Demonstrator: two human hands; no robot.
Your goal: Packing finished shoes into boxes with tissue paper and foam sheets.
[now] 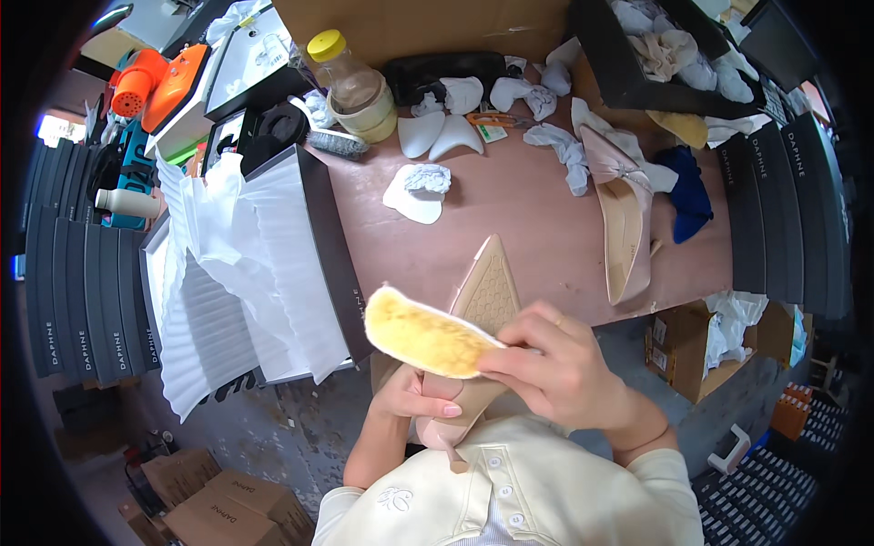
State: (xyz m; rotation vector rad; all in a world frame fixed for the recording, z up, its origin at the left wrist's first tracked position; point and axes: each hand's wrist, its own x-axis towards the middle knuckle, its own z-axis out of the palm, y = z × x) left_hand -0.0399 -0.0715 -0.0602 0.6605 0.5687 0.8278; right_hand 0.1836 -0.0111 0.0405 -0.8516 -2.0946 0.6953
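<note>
Gripped in my left hand (pixel 410 397) is a beige pointed-toe heeled shoe (pixel 490 284), its patterned sole facing up and its heel toward my body. My right hand (pixel 560 369) pinches one end of a yellow fluffy pad (pixel 426 335) with a white edge. The pad lies across the shoe's middle in this view and hides part of it; whether they touch I cannot tell. A matching shoe (pixel 626 238) rests on the pinkish table (pixel 546 246) to the right, its opening upward.
At left stands an open dark shoebox (pixel 330 246) with white wrapping paper (pixel 241 232). Stacked dark boxes (pixel 91 291) flank the table. Further back are a yellow-capped bottle (pixel 350 73), white pads (pixel 421 135), crumpled paper and a blue cloth (pixel 685 193). Cartons (pixel 228 510) sit below.
</note>
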